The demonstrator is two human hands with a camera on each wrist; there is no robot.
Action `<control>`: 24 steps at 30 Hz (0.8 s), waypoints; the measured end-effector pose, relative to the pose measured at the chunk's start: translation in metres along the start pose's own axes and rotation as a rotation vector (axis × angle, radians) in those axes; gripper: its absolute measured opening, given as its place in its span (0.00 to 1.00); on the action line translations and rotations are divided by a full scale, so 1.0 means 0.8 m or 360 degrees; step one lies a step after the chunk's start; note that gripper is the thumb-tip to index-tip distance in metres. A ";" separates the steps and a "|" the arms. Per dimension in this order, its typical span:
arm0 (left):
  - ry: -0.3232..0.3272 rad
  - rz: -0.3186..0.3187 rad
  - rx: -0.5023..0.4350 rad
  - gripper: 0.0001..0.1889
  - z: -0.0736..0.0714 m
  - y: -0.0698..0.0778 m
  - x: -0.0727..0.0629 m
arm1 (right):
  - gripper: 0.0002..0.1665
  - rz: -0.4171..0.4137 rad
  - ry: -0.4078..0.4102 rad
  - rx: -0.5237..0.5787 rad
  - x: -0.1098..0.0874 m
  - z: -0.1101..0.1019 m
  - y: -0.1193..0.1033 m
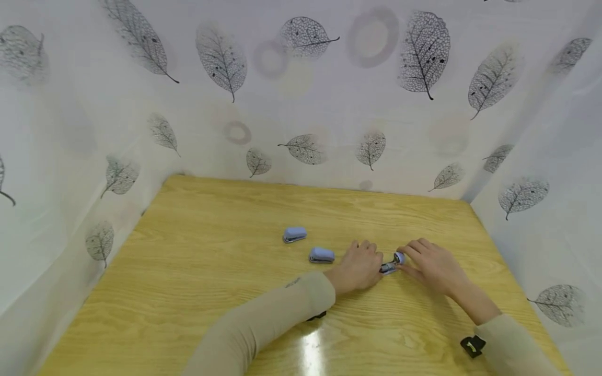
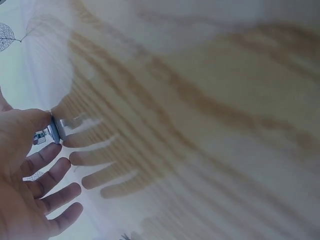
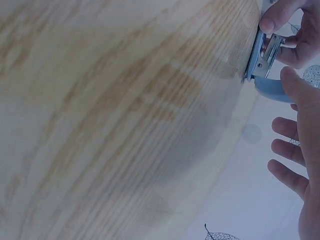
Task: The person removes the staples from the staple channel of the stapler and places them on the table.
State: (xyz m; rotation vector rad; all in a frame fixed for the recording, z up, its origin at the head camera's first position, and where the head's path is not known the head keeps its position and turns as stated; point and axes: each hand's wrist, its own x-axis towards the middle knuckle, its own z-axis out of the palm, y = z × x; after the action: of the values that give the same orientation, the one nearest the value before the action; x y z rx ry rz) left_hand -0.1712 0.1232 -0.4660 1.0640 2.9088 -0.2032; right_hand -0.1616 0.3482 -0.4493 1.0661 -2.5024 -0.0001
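Left hand (image 1: 361,266): grip pinches opened stapler (image 1: 388,267); right hand (image 1: 435,267): grip pinches its cover (image 3: 271,90); stapler ends partly hidden by fingers

We see lavender-blue on the pair of staplers (image 1: 322,254) and the third stapler (image 3: 272,90), its inner metal (image 3: 268,55) silver; honey-yellow wood grain on the table (image 1: 202,250); charcoal veined leaves (image 1: 425,52) and faint rings (image 1: 351,37) on the whitish wall covering (image 1: 329,94); beige sleeves (image 1: 273,308), the left bearing dark lettering (image 1: 292,282).
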 end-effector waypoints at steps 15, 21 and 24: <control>0.0021 -0.0019 0.0030 0.21 0.000 0.003 0.000 | 0.27 0.0160 -0.0172 -0.0012 -0.003 -0.001 0.015; 0.0089 0.0014 0.0021 0.22 0.003 0.002 -0.002 | 0.26 0.0207 -0.0238 -0.0032 -0.005 0.003 0.026; 0.0109 0.0051 0.0019 0.23 0.004 0.002 -0.003 | 0.27 0.0227 -0.0296 -0.0021 -0.004 0.006 0.030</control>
State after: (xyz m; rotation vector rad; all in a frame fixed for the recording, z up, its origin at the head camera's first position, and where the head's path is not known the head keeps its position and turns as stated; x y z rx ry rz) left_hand -0.1685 0.1226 -0.4691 1.1410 2.9520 -0.1864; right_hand -0.1784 0.3664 -0.4511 0.9171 -2.7365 -0.0777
